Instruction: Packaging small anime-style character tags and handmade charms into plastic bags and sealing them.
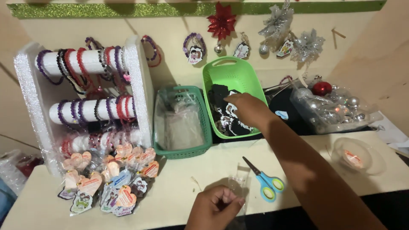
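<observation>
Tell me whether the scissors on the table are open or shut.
Shut. The scissors lie flat on the table with both blades together as one point and the two blue handle loops side by side, touching neither hand.

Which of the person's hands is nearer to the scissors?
Left. The left hand rests on the table just beside the scissors, pinching a clear bag; the right hand reaches into the green basket.

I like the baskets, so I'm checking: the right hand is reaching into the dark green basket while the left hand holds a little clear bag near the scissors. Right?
Not quite. The head view shows the right hand in the bright green basket, not the dark green basket beside it. The left hand does hold a little clear bag near the scissors.
</observation>
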